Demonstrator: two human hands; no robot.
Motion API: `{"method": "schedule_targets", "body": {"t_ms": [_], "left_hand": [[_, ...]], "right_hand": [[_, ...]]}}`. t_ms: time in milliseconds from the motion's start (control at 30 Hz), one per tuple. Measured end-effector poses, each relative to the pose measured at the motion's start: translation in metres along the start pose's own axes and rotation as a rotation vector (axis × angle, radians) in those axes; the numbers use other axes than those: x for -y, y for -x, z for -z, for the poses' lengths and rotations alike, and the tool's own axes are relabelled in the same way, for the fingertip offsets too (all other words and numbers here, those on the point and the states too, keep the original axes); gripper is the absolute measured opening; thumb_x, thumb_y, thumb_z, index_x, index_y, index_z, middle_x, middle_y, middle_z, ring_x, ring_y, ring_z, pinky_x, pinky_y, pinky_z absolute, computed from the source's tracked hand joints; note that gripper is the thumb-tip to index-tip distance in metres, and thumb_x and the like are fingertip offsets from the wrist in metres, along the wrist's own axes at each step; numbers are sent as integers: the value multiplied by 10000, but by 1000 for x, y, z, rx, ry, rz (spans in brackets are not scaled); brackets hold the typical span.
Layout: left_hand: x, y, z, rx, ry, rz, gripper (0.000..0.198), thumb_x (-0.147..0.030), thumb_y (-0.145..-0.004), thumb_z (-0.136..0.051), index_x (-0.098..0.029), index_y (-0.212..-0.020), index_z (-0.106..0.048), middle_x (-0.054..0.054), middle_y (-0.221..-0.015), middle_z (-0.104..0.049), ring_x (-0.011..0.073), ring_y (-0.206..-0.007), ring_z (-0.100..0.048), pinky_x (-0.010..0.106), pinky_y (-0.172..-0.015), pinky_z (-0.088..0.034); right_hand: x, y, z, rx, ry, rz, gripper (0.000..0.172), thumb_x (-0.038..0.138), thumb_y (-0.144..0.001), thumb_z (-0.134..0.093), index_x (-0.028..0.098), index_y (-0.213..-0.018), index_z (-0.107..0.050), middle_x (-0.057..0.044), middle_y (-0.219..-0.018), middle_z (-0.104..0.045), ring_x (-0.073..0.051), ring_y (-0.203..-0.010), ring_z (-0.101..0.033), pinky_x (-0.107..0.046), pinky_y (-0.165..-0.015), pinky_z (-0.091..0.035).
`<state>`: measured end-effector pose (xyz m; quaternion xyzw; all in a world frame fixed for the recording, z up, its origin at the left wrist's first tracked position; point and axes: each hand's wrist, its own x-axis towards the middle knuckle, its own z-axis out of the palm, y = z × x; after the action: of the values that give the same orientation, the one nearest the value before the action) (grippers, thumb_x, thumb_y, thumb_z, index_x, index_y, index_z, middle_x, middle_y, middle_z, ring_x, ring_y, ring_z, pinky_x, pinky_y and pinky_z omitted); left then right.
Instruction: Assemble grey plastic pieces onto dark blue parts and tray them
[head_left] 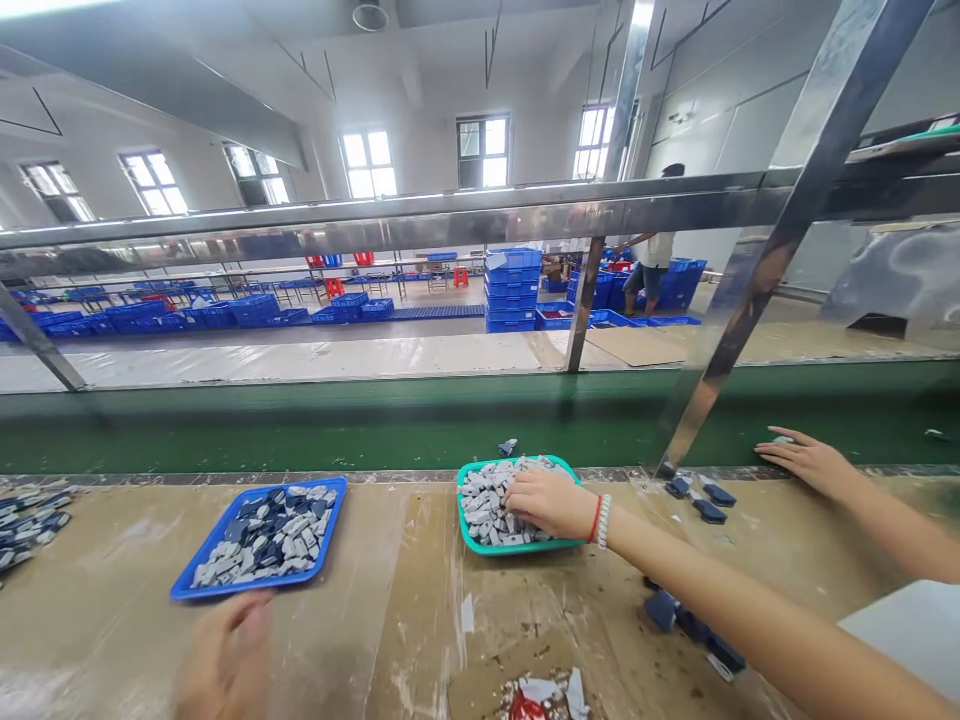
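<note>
Two containers loaded: blue tray with mixed dark and grey pieces, teal basket heaped grey. Loose dark pieces left on worktop. Left hand blurred beside tray, grip unclear; right hand unseen. Bracelet-wearing hand, apparently a co-worker's, curled into basket.

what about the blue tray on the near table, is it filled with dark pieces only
No, the blue tray holds pale grey pieces mixed with dark ones.
</note>
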<state>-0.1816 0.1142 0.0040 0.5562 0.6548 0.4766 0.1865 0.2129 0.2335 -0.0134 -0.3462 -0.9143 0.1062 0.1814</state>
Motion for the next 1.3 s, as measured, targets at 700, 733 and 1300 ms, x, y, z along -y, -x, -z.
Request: {"method": "schedule_targets", "body": {"t_ms": [700, 733, 1300], "left_hand": [[-77, -216, -343, 1142, -597, -701, 302, -326, -891, -574, -133, -1123, -575, 67, -991, -626, 191, -861, -616, 395, -796, -517], [-78, -218, -343, 1116, -608, -694, 281, -329, -888, -576, -129, -1086, -588, 61, -964, -627, 183, -840, -615, 383, -780, -519], [-32, -10, -77, 648, 310, -277, 371, -416, -734, -705, -220, -902, -439, 7, -777, -577, 157, -710, -564, 264, -664, -477]], "right_hand": [[87, 192, -43, -812, -1642, -800, 502, 682, -560, -722, 370, -954, -710, -108, -786, -693, -160, -451, -582, -277, -380, -380], [90, 198, -46, -746, -1605, -769, 491, 683, -573, -711, 409, -980, -698, -109, -786, -704, -172, -439, -595, -275, -366, -371], [152, 171, -79, -531, -306, -645, 214, 272, -933, -481, 172, -965, -669, -81, -916, -690, -186, -833, -656, -307, -754, -550]]}}
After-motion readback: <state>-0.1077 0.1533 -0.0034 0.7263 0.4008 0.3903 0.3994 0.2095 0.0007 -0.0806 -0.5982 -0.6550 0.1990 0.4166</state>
